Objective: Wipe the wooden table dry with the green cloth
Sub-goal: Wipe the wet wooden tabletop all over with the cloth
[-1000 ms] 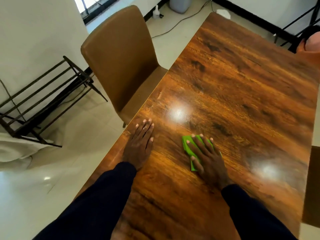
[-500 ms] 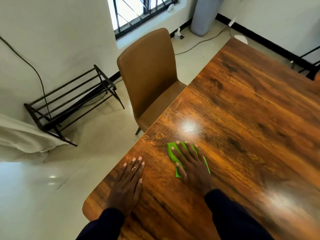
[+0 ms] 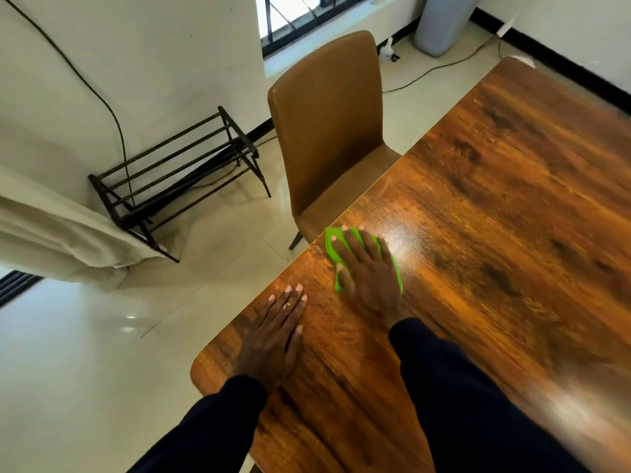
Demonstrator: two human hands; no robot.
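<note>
A glossy wooden table [image 3: 495,206] fills the right half of the view. A small folded green cloth [image 3: 330,246] lies on it close to the left edge. My right hand [image 3: 367,273] presses flat on the cloth with straight, spread fingers and covers most of it. My left hand [image 3: 275,331] rests flat on the bare wood near the table's front left corner, a short way to the near left of the cloth, fingers straight. Both arms wear dark sleeves.
A tan chair [image 3: 327,131] is tucked against the table's left edge, just beyond the cloth. A black metal rack [image 3: 177,175] stands by the wall on the left, with pale fabric [image 3: 58,230] beside it. A grey bin [image 3: 442,22] and a floor cable [image 3: 440,68] lie at the back.
My right hand has slid the cloth leftward, toward the table's left edge near the chair. My left hand stays flat on the wood. The view has tilted up and shows more of the room.
</note>
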